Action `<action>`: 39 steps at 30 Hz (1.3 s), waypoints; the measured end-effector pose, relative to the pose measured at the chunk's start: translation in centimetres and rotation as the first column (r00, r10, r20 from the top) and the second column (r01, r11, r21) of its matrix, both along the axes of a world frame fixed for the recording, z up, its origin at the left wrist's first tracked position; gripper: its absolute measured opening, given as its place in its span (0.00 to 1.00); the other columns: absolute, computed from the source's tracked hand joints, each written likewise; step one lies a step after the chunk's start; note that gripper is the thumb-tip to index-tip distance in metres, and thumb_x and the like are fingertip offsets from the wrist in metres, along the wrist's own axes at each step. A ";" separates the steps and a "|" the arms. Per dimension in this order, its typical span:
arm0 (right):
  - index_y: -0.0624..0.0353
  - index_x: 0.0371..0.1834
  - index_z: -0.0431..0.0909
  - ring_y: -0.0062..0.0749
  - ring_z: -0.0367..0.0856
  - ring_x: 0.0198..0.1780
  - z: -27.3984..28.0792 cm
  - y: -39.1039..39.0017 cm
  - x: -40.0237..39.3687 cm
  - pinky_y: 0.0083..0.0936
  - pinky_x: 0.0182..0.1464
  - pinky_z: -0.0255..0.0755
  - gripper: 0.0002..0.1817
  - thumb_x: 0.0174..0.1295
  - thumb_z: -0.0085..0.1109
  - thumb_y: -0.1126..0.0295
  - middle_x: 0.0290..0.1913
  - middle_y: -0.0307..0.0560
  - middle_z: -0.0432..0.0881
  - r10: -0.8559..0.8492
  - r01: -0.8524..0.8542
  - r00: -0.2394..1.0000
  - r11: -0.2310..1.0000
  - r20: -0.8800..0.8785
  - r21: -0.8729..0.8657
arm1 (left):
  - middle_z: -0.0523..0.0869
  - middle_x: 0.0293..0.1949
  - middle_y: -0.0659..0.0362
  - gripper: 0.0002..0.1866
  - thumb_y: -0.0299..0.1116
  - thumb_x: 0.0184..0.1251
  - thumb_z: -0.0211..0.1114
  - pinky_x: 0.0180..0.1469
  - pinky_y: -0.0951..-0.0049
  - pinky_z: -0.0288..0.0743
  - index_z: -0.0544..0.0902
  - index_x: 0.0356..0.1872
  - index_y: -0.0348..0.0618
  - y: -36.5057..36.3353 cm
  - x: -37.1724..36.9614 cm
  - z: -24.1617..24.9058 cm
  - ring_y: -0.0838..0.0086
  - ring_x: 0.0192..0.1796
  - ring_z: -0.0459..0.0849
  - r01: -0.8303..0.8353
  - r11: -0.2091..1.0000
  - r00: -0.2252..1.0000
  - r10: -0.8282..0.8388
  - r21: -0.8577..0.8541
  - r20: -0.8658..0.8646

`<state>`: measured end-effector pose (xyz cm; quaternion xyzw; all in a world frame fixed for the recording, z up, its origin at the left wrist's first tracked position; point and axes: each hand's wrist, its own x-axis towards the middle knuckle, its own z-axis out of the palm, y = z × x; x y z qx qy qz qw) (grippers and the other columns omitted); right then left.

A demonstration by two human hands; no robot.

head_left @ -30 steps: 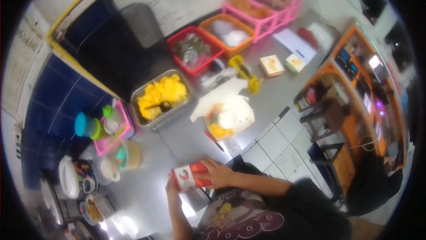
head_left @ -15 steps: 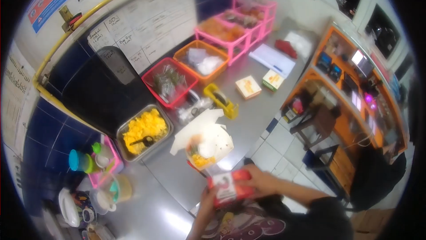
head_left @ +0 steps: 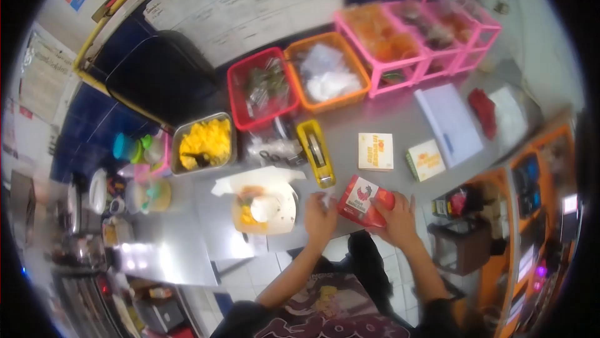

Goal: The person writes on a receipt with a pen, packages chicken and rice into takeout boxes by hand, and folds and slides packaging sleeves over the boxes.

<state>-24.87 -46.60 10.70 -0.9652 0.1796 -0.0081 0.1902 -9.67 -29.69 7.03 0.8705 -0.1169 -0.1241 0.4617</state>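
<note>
A red box with a white label and a rooster print [head_left: 360, 200] lies tilted at the table's front edge, with my right hand [head_left: 399, 220] gripping its right side. Just left of the box is my left hand [head_left: 320, 219], apart from it, its fingers curled together. A small pale bit shows at those fingertips, too blurred to name. Beyond my left hand stands a yellow tape dispenser [head_left: 317, 153]. Left of my hands sits an open white food box [head_left: 284, 203] holding rice, yellow food and some brownish food.
Two small closed boxes, one white [head_left: 375, 151] and one green-sided [head_left: 426, 160], lie past the red box. Behind are a metal tray of yellow food [head_left: 234, 141], a red basket [head_left: 265, 119], an orange basket [head_left: 337, 105] and a pink rack [head_left: 394, 66].
The view has turned. The red box has moved from near my body to the right of the open food box. My left hand has come off it; my right hand keeps its hold.
</note>
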 end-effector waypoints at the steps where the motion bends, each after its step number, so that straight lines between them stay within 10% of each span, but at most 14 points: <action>1: 0.41 0.65 0.78 0.61 0.59 0.73 -0.1 -0.2 0.5 0.73 0.74 0.43 0.42 0.42 0.78 0.45 0.68 0.63 0.64 0.032 -0.032 0.999 0.999 0.002 0.014 | 0.84 0.41 0.48 0.25 0.47 0.69 0.67 0.44 0.63 0.79 0.78 0.53 0.33 -0.9 -0.1 1.2 0.60 0.37 0.84 -0.199 0.977 0.970 0.207 -0.074 0.127; 3: 0.44 0.62 0.80 0.62 0.58 0.73 -1.1 -0.3 1.3 0.70 0.75 0.44 0.38 0.45 0.76 0.45 0.68 0.64 0.64 0.040 -0.040 0.997 0.999 0.071 -0.002 | 0.83 0.41 0.51 0.25 0.48 0.71 0.65 0.40 0.64 0.78 0.78 0.55 0.36 -2.0 1.2 0.2 0.64 0.36 0.81 -0.312 0.939 0.940 0.327 -0.144 0.097; 5: 0.45 0.61 0.80 0.62 0.61 0.72 -2.0 -0.5 1.4 0.67 0.74 0.48 0.37 0.45 0.75 0.47 0.68 0.64 0.65 0.097 -0.093 0.992 0.994 0.079 -0.051 | 0.79 0.44 0.57 0.24 0.48 0.72 0.64 0.45 0.59 0.83 0.77 0.55 0.36 -3.4 3.5 2.1 0.65 0.39 0.82 -0.414 0.891 0.814 0.270 -0.187 -0.515; 8: 0.45 0.60 0.81 0.63 0.63 0.70 -2.9 -1.7 1.9 0.63 0.72 0.53 0.36 0.43 0.76 0.49 0.68 0.65 0.65 0.152 -0.156 0.968 0.988 0.199 0.003 | 0.80 0.48 0.54 0.23 0.46 0.72 0.64 0.48 0.54 0.84 0.77 0.57 0.38 -4.5 6.5 3.3 0.60 0.45 0.83 -0.518 0.839 0.583 0.205 -0.166 -0.786; 15: 0.45 0.58 0.82 0.61 0.64 0.68 -3.2 -3.3 1.8 0.58 0.68 0.57 0.37 0.38 0.77 0.53 0.70 0.65 0.66 0.211 -0.216 0.942 0.976 0.260 -0.009 | 0.80 0.59 0.50 0.15 0.41 0.76 0.62 0.56 0.58 0.82 0.82 0.52 0.39 -2.0 5.4 1.9 0.57 0.57 0.83 -0.519 0.656 0.681 -0.071 -0.549 -0.729; 19: 0.45 0.59 0.82 0.60 0.64 0.68 -3.6 -3.6 2.6 0.57 0.68 0.56 0.39 0.35 0.77 0.55 0.70 0.64 0.66 0.190 -0.197 0.937 0.980 0.294 -0.006 | 0.80 0.61 0.50 0.11 0.38 0.74 0.64 0.57 0.59 0.81 0.86 0.41 0.40 -2.2 1.5 -0.6 0.61 0.57 0.83 -0.458 0.651 0.835 0.081 -0.605 -0.545; 22: 0.45 0.58 0.83 0.60 0.64 0.68 -4.3 -3.6 3.1 0.57 0.69 0.56 0.39 0.33 0.77 0.56 0.70 0.63 0.66 0.178 -0.185 0.936 0.983 0.305 -0.008 | 0.87 0.50 0.44 0.10 0.35 0.68 0.67 0.45 0.61 0.82 0.86 0.32 0.38 -1.7 2.0 -2.8 0.55 0.47 0.87 -0.213 0.972 0.901 0.156 0.101 0.404; 27: 0.46 0.58 0.83 0.59 0.64 0.69 -4.4 -3.9 3.4 0.56 0.69 0.56 0.39 0.33 0.77 0.56 0.69 0.63 0.66 0.173 -0.176 0.928 0.984 0.329 -0.023 | 0.89 0.32 0.52 0.11 0.35 0.68 0.67 0.37 0.67 0.79 0.85 0.32 0.36 -1.1 -0.2 -1.5 0.60 0.32 0.87 -0.193 0.968 0.971 0.165 0.162 0.171; 29: 0.46 0.58 0.83 0.58 0.64 0.69 -4.1 -3.8 3.2 0.56 0.69 0.56 0.39 0.33 0.77 0.56 0.70 0.63 0.66 0.187 -0.192 0.928 0.981 0.322 -0.017 | 0.85 0.27 0.60 0.13 0.38 0.69 0.68 0.33 0.74 0.75 0.85 0.30 0.37 -1.8 -2.8 -0.5 0.74 0.29 0.83 -0.022 0.955 0.994 -0.011 -0.297 -0.109; 32: 0.46 0.58 0.84 0.58 0.64 0.69 -4.1 -3.7 3.3 0.56 0.68 0.56 0.38 0.33 0.77 0.56 0.71 0.62 0.65 0.166 -0.180 0.929 0.983 0.329 0.013 | 0.82 0.24 0.64 0.15 0.39 0.70 0.70 0.33 0.77 0.71 0.84 0.30 0.37 -4.4 -5.8 1.4 0.83 0.29 0.76 -0.130 0.861 0.857 -0.151 -0.491 -0.492; 39: 0.46 0.57 0.83 0.56 0.65 0.69 -4.3 -3.7 2.9 0.53 0.68 0.57 0.35 0.38 0.75 0.56 0.70 0.59 0.67 0.180 -0.196 0.930 0.981 0.321 0.016 | 0.80 0.22 0.64 0.17 0.41 0.70 0.71 0.32 0.76 0.69 0.84 0.27 0.37 -3.0 -5.9 -3.2 0.82 0.27 0.72 -0.045 0.969 0.874 -0.078 -0.242 -0.479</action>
